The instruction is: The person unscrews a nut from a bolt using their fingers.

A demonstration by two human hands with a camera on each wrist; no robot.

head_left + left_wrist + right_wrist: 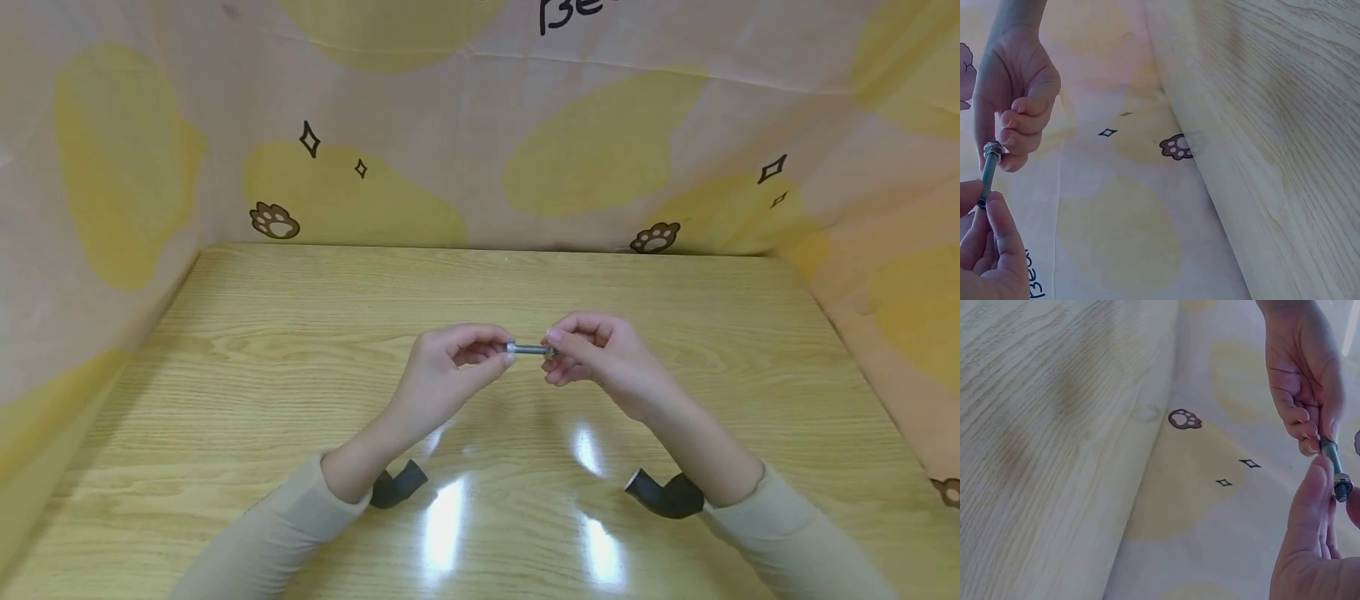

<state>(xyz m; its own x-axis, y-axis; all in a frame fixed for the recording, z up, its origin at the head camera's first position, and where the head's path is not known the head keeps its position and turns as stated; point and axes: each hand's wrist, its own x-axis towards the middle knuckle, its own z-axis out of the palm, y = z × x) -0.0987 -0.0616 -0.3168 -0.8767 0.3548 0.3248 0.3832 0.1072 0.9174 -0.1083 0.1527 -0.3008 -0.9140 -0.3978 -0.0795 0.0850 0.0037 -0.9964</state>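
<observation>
Above the wooden table, a metal bolt [529, 349] is held level between both hands in the head view. My left hand [457, 358] pinches its head end between thumb and fingers. At the other end, my right hand [607, 358] pinches a nut [1342, 482] with thumb and forefinger. The nut sits on the threaded shank [987, 172] near the tip, and a washer seems to lie against it. In the left wrist view the bolt head is mostly covered by the left fingertips.
The wooden table [337, 292] reaches back to a printed cloth [480, 125] with yellow patches and paw prints. Cloth also stands along the left and right sides. A black curved piece [397, 485] is at the left wrist and another black piece [667, 493] at the right.
</observation>
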